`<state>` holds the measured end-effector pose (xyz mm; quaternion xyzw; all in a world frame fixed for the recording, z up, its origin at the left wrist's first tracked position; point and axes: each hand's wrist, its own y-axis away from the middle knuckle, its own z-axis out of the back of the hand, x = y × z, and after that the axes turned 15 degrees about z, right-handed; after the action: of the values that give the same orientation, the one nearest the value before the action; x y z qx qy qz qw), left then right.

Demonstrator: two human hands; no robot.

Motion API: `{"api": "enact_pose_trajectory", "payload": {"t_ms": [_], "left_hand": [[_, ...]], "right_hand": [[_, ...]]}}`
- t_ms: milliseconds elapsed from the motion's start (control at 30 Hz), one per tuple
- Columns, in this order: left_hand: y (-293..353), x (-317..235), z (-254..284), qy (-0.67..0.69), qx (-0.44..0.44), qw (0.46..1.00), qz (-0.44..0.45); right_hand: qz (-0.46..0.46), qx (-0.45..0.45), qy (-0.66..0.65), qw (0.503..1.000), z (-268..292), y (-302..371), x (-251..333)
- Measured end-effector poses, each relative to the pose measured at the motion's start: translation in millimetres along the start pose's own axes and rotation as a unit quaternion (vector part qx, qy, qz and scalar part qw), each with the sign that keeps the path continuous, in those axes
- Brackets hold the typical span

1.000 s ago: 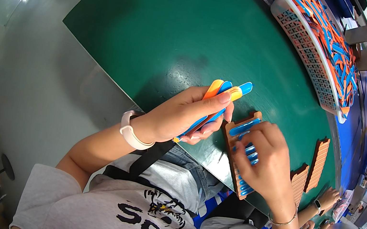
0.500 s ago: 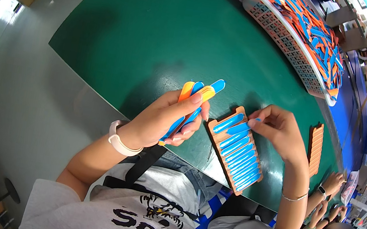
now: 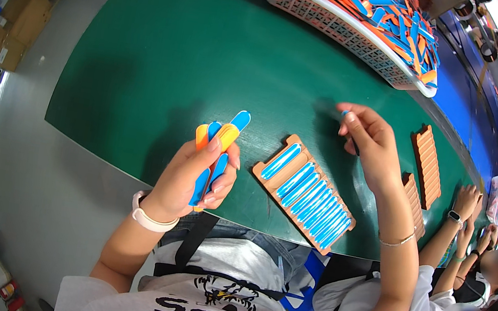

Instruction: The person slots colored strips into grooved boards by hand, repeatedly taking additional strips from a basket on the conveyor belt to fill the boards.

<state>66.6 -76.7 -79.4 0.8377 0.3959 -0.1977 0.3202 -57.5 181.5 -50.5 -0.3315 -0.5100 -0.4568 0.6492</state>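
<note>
Left of centre, the left hand (image 3: 196, 176) is clamped on a fan of blue and orange strips (image 3: 219, 144), long, flat and round-ended, their tips sticking up above the thumb. Just right, in the middle of the frame, a brown slotted tray (image 3: 305, 191) lies slantwise on the green table (image 3: 167, 56), its grooves filled with blue strips. Above it, the right hand (image 3: 366, 142) hovers with fingers pinched together on something small and blue. At upper right sits a white basket (image 3: 342, 29) heaped with more strips.
</note>
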Motion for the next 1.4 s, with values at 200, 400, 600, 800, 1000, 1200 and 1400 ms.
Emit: {"api": "enact_pose_trajectory", "payload": {"t_ms": [200, 400, 600, 800, 1000, 1200, 1400], "left_hand": [[-0.9, 0.9, -1.5, -0.033, -0.005, 0.999, -0.006], [0.5, -0.2, 4.0, -0.015, 0.002, 1.0, -0.002], [-0.7, -0.2, 2.4, -0.015, 0.0, 1.0, 0.003], [0.0, 1.2, 1.9, -0.001, -0.006, 1.0, 0.001], [-0.9, 2.0, 2.6, -0.013, -0.005, 1.0, -0.009], [-1.5, -0.4, 1.2, -0.015, 0.001, 1.0, 0.0], [0.1, 3.7, -3.3, -0.047, -0.029, 0.998, -0.021]], "right_hand": [[-0.011, 0.203, 0.132, 0.97, -2.2, 1.2, 19.6], [-0.019, 0.237, 0.088, 0.967, 5.4, 1.9, 25.4], [-0.048, 0.28, 0.149, 0.947, 4.4, -10.2, 31.9], [0.015, 0.292, 0.289, 0.912, -29.4, -7.9, 31.8], [0.001, 0.254, 0.262, 0.931, -20.7, 7.8, 35.0], [-0.014, 0.229, 0.239, 0.943, -9.9, 23.5, 27.2], [0.121, 0.186, 0.219, 0.95, -6.3, 32.7, 13.6]]}}
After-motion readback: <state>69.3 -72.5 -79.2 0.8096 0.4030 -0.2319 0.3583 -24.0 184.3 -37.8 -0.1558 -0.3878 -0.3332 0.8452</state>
